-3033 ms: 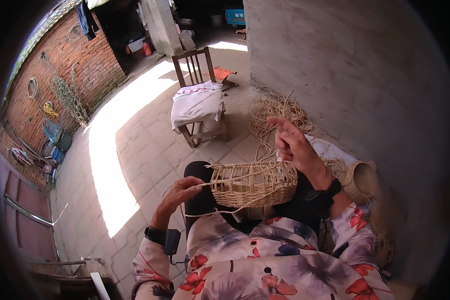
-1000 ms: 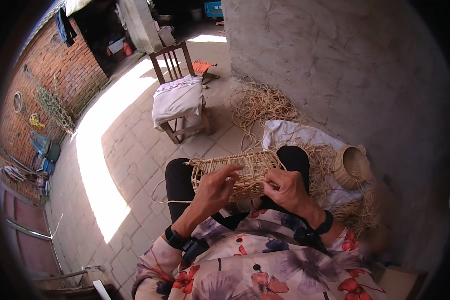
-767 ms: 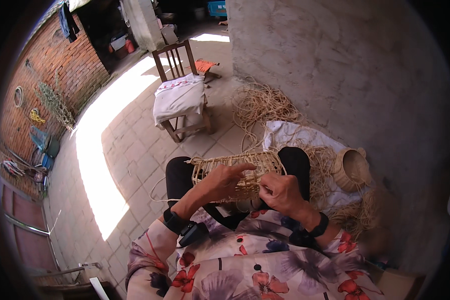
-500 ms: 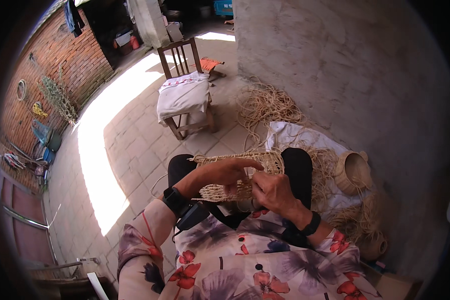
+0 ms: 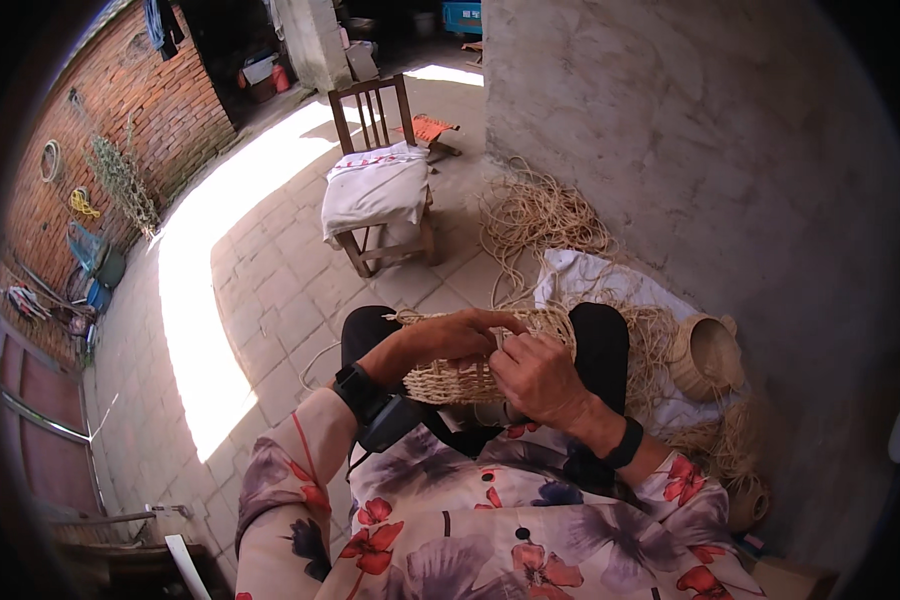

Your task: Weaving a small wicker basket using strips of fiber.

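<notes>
A half-open woven basket of straw-coloured cord lies across my lap between my knees. My left hand reaches over it from the left, index finger stretched toward the right hand and the other fingers curled down at the weave, partly hidden. Close against that fingertip, my right hand is closed in a pinch at the basket's right part. Whatever lies between its fingertips is too small to make out.
On the right, a heap of loose cord and a white cloth lie by the grey wall. A round woven basket rests there, tilted. Ahead stands a wooden chair with white cloth on its seat, near an orange folding stool.
My right hand has shifted slightly left, closer to the left hand. The left fingers have dipped lower behind the basket's near side, and more of its woven wall shows. The view has tilted a little.
</notes>
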A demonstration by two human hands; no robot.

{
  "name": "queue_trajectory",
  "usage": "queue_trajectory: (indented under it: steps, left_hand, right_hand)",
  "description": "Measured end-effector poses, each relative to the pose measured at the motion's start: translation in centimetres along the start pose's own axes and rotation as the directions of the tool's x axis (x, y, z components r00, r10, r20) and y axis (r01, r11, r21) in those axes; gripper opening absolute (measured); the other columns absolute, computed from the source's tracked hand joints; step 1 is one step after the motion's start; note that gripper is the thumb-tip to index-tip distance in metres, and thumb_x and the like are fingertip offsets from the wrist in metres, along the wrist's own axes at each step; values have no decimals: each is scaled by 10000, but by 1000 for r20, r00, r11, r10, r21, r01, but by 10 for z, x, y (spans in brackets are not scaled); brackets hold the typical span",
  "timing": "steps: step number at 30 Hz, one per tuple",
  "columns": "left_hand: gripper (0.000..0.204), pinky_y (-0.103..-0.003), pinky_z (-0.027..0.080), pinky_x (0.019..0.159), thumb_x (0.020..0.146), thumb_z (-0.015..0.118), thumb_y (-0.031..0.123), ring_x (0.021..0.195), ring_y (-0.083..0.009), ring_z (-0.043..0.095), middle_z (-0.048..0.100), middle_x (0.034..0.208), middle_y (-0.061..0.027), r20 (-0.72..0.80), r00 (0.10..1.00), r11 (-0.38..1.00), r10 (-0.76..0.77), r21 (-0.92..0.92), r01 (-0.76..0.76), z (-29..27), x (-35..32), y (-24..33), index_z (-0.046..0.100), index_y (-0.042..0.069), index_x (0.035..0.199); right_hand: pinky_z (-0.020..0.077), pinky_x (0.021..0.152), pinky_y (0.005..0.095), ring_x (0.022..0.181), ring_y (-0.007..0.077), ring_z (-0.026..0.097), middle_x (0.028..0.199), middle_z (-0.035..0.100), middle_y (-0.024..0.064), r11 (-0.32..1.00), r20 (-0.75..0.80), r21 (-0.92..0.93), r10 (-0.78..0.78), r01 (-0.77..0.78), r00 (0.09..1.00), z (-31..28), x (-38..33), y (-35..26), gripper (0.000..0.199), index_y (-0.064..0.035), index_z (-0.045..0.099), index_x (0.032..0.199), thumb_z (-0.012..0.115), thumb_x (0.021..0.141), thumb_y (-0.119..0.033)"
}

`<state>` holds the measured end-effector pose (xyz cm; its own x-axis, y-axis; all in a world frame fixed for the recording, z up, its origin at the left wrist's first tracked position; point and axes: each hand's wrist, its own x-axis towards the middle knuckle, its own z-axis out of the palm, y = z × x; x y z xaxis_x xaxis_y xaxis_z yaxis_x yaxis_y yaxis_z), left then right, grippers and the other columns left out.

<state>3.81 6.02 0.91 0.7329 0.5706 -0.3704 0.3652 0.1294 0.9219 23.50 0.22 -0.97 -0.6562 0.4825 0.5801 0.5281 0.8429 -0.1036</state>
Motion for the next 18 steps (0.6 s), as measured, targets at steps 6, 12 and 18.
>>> queue_trajectory:
  steps: [6, 12, 18]
  left_hand:
    - [383, -226, 419, 506, 917, 534, 22, 556, -69, 517, 581, 723, 6, -156, 986, 998, 60, 43, -54, 13, -14, -3, 555, 39, 1299]
    - [241, -353, 493, 701, 910, 596, 70, 805, -172, 609, 636, 940, -104, -308, 727, 721, 614, 593, -358, 50, -33, -19, 633, -18, 1131]
    - [261, -233, 535, 652, 1024, 538, 264, 753, -79, 606, 667, 1014, -33, -730, 675, 859, 106, -275, -432, 46, -79, -55, 644, 27, 996]
  right_hand:
    - [504, 632, 381, 720, 264, 626, 778, 575, 91, 990, 21, 40, 135, -136, 991, -2, 12, -9, 177, -49, 554, 793, 707, 709, -79]
    - [510, 636, 301, 691, 158, 642, 755, 632, 81, 516, 223, 730, 441, -449, 869, -23, 22, 8, 146, -7, 617, 893, 711, 850, -109]
    - [472, 615, 249, 660, 87, 570, 697, 620, 40, 497, 118, 562, 742, -661, 659, -32, -33, 61, 291, 0, 614, 934, 650, 938, -289]
